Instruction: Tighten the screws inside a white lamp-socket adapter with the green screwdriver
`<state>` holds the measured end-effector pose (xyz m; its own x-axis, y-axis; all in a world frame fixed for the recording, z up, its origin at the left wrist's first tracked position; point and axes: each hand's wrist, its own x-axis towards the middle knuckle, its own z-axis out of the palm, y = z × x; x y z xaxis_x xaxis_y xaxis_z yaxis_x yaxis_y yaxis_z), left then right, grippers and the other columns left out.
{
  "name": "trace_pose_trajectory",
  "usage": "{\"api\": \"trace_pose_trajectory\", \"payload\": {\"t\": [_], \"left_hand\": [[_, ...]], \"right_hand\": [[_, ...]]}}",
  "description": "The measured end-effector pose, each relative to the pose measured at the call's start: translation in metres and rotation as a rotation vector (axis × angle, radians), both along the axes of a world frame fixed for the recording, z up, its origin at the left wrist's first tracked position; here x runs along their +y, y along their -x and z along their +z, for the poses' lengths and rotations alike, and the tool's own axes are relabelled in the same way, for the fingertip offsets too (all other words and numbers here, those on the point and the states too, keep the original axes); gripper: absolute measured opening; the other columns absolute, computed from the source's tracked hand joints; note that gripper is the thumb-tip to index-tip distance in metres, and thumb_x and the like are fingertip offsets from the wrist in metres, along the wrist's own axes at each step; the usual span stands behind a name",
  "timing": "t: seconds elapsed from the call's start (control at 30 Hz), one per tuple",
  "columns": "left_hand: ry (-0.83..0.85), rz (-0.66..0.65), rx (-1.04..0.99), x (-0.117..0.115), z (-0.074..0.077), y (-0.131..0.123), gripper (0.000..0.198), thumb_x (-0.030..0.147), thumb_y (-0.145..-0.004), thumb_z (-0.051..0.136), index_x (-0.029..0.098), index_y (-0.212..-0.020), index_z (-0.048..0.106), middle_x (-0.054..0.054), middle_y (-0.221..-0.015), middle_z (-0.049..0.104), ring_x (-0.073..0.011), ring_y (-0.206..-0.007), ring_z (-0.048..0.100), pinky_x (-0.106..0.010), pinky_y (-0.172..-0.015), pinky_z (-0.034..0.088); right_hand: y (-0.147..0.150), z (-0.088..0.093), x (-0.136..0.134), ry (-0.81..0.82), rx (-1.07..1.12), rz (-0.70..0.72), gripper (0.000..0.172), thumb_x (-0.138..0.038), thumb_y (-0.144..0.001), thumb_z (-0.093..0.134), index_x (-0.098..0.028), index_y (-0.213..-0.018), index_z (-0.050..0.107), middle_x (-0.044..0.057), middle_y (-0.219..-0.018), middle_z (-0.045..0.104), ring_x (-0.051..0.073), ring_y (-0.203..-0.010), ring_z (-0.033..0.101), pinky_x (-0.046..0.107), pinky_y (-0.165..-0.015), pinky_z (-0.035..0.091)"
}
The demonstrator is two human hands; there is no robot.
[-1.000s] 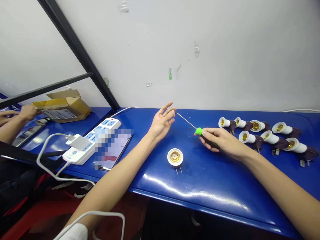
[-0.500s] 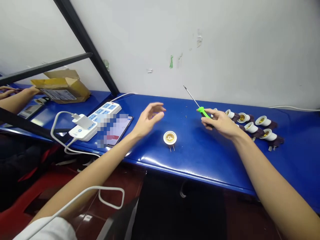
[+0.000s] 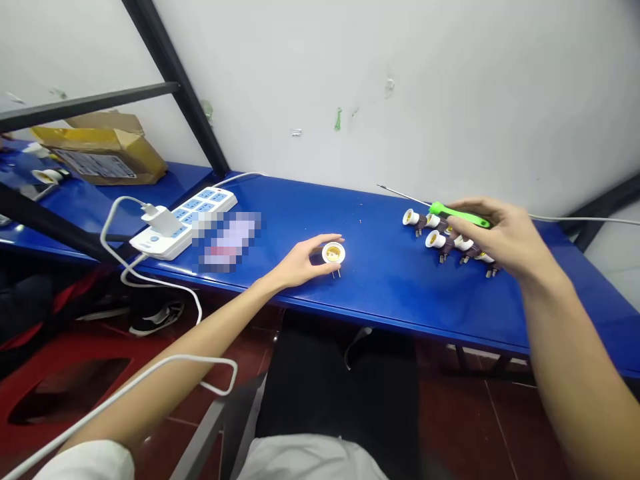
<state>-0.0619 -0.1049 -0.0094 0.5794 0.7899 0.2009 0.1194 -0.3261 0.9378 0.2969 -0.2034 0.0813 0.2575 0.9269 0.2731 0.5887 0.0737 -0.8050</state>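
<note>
My left hand [image 3: 303, 261] is closed around a white lamp socket [image 3: 333, 253] on the blue table, thumb on its near side and fingers on its far side. The socket's gold inside faces up, and two metal plug pins stick out toward me. In my right hand [image 3: 505, 230] is a screwdriver [image 3: 460, 215] with a green and black handle, its thin shaft pointing left. Below that hand lie several more white lamp sockets [image 3: 436, 240] with dark brown plug bases; the hand partly hides some of them.
A white power strip [image 3: 187, 223] with a charger [image 3: 163, 221] plugged in lies at the left, beside a blurred phone [image 3: 233, 240]. A white cable [image 3: 165, 360] crosses in front of my left arm. Past the black frame [image 3: 185, 100] stands an open cardboard box [image 3: 113, 150].
My left hand has moved right and down and closed on the lamp socket. My right hand has carried the screwdriver right, over the group of sockets, and its shaft lies flatter. The view has shifted.
</note>
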Motion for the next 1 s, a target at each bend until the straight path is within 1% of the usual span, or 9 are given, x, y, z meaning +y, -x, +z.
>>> {"api": "trace_pose_trajectory", "payload": {"t": [0.1, 0.2, 0.3, 0.43, 0.5, 0.6, 0.7, 0.83, 1.0], "left_hand": [[-0.01, 0.004, -0.01, 0.003, -0.005, -0.001, 0.058, 0.035, -0.074, 0.094, 0.026, -0.13, 0.081, -0.01, -0.128, 0.081, -0.0293, -0.119, 0.077, -0.045, -0.114, 0.058], [0.02, 0.008, -0.036, 0.006, -0.009, -0.001, 0.059, 0.034, -0.071, 0.096, 0.026, -0.128, 0.082, -0.009, -0.123, 0.083, -0.0292, -0.115, 0.078, -0.044, -0.112, 0.059], [0.058, -0.005, -0.05, 0.01, -0.009, -0.003, 0.062, 0.033, -0.069, 0.097, 0.024, -0.129, 0.082, -0.01, -0.124, 0.083, -0.0287, -0.117, 0.077, -0.042, -0.113, 0.058], [0.087, -0.002, -0.101, 0.019, -0.008, -0.009, 0.068, 0.034, -0.065, 0.1, 0.021, -0.129, 0.081, -0.012, -0.124, 0.082, -0.028, -0.117, 0.077, -0.04, -0.113, 0.057], [0.058, -0.014, -0.112, 0.023, -0.009, -0.012, 0.068, 0.038, -0.069, 0.099, 0.021, -0.132, 0.079, -0.012, -0.125, 0.082, -0.0288, -0.118, 0.077, -0.043, -0.114, 0.057], [-0.034, -0.065, -0.048, 0.028, -0.011, -0.013, 0.063, 0.048, -0.076, 0.093, 0.022, -0.131, 0.076, -0.011, -0.131, 0.079, -0.0296, -0.123, 0.075, -0.049, -0.116, 0.057], [-0.108, -0.09, 0.013, 0.031, -0.015, -0.011, 0.063, 0.055, -0.081, 0.088, 0.022, -0.132, 0.074, -0.011, -0.139, 0.076, -0.0293, -0.128, 0.072, -0.049, -0.118, 0.056], [-0.149, -0.086, 0.027, 0.033, -0.02, -0.01, 0.066, 0.058, -0.081, 0.087, 0.022, -0.135, 0.072, -0.011, -0.14, 0.075, -0.0291, -0.128, 0.073, -0.048, -0.118, 0.057], [-0.168, -0.062, 0.043, 0.034, -0.022, -0.01, 0.067, 0.06, -0.081, 0.087, 0.022, -0.135, 0.072, -0.01, -0.137, 0.076, -0.029, -0.126, 0.074, -0.048, -0.117, 0.058]], "right_hand": [[-0.002, 0.027, -0.029, -0.015, -0.236, -0.027, 0.032, -0.047, -0.086, 0.082, -0.025, -0.109, 0.086, 0.009, -0.106, 0.082, 0.024, -0.084, 0.071, 0.036, -0.07, 0.054], [0.007, 0.051, -0.048, -0.035, -0.348, -0.002, 0.028, -0.049, -0.086, 0.082, -0.028, -0.104, 0.087, 0.007, -0.102, 0.081, 0.022, -0.078, 0.07, 0.033, -0.062, 0.053], [0.026, 0.071, -0.057, -0.103, -0.385, 0.059, 0.028, -0.049, -0.084, 0.085, -0.028, -0.103, 0.085, 0.006, -0.098, 0.08, 0.022, -0.08, 0.072, 0.034, -0.067, 0.06], [0.05, 0.086, -0.058, -0.15, -0.379, 0.12, 0.029, -0.049, -0.086, 0.085, -0.024, -0.103, 0.082, 0.006, -0.105, 0.081, 0.021, -0.084, 0.075, 0.034, -0.071, 0.064], [0.058, 0.088, -0.053, -0.192, -0.388, 0.142, 0.027, -0.045, -0.088, 0.085, -0.024, -0.104, 0.08, 0.005, -0.104, 0.081, 0.019, -0.082, 0.075, 0.032, -0.068, 0.063], [0.063, 0.084, -0.044, -0.3, -0.344, 0.175, 0.027, -0.035, -0.083, 0.092, -0.025, -0.104, 0.077, 0.004, -0.102, 0.082, 0.019, -0.08, 0.077, 0.031, -0.062, 0.062], [0.067, 0.079, -0.038, -0.364, -0.322, 0.185, 0.025, -0.027, -0.083, 0.091, -0.026, -0.101, 0.074, 0.003, -0.097, 0.082, 0.022, -0.08, 0.079, 0.035, -0.063, 0.064], [0.077, 0.074, -0.036, -0.339, -0.312, 0.218, 0.016, -0.033, -0.092, 0.083, -0.029, -0.1, 0.069, 0.003, -0.094, 0.08, 0.024, -0.078, 0.079, 0.039, -0.062, 0.063], [0.093, 0.068, -0.026, -0.309, -0.351, 0.317, 0.016, -0.034, -0.094, 0.08, -0.027, -0.1, 0.067, 0.004, -0.096, 0.079, 0.025, -0.081, 0.078, 0.039, -0.061, 0.061]]}}
